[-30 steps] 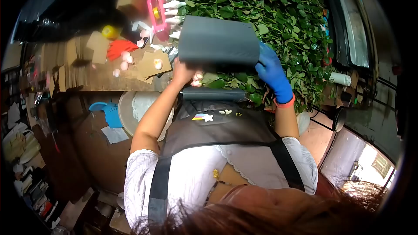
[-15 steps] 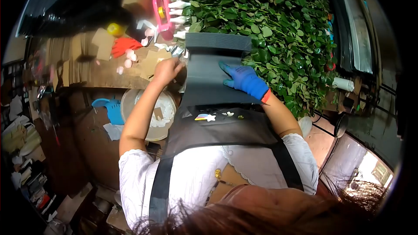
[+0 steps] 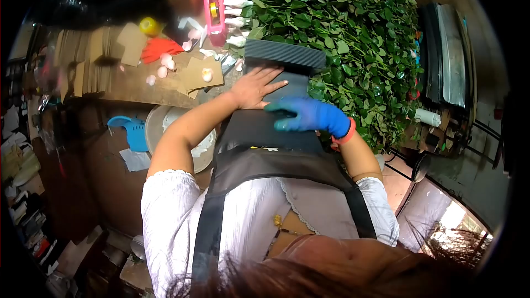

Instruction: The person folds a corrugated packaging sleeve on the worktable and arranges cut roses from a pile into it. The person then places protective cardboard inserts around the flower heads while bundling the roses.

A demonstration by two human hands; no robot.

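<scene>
bare left hand (image 3: 254,89): just moved onto dark-grey ribbed flexible sheet (image 3: 284,54), fingers spread | blue-gloved right hand (image 3: 303,115): fingers apart, contact unclear | sheet likely steadied

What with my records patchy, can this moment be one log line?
left hand: bare, spread on dark sheet; right hand: gloved, over sheet; leaves: beside sheet

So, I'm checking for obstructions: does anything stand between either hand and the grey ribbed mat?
Nothing visible, apart from the blue glove covering the right hand. The bare left hand lies spread on the grey ribbed mat; the right hand is over it, contact unclear.
</scene>
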